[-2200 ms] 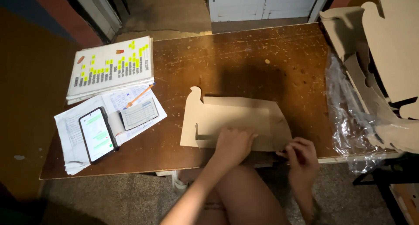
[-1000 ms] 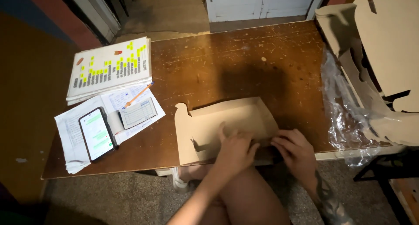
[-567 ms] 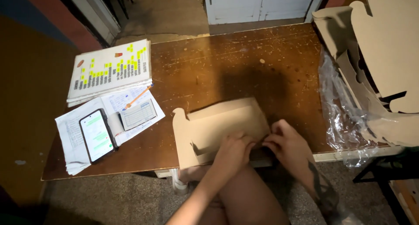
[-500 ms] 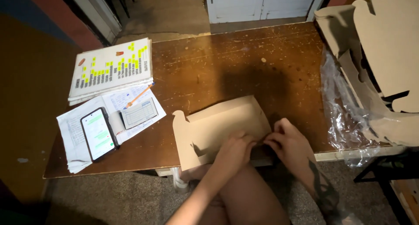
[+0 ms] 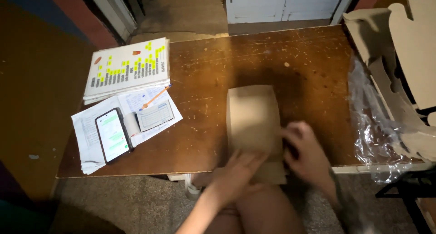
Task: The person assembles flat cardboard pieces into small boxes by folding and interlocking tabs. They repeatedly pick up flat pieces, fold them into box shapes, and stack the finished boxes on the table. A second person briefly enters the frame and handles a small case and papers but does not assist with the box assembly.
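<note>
- I see the cardboard piece (image 5: 252,125) changed since half a second ago: it lay wide and opened out with its shaped tab to the left, and now it shows as a narrow, tall folded panel running from mid-table down over the near edge.
- The wooden table (image 5: 218,61) is brown, scratched and paint-flecked; beyond it are a concrete floor and a white door (image 5: 281,2).
- On my right a stack of cut cardboard blanks (image 5: 408,57) leans over crumpled clear plastic wrap (image 5: 372,125).
- On my left lies an open notebook (image 5: 127,68) with yellow highlighting, loose papers beneath it, a small printed form (image 5: 155,115), an orange pen (image 5: 156,97) and a lit phone (image 5: 112,135).
- My left hand (image 5: 236,172) lies flat, fingers spread, pressing on the panel's lower end at the table edge.
- My right hand (image 5: 306,152) sits against the panel's right edge; it is blurred, so I cannot tell whether the fingers pinch the edge or only push.
</note>
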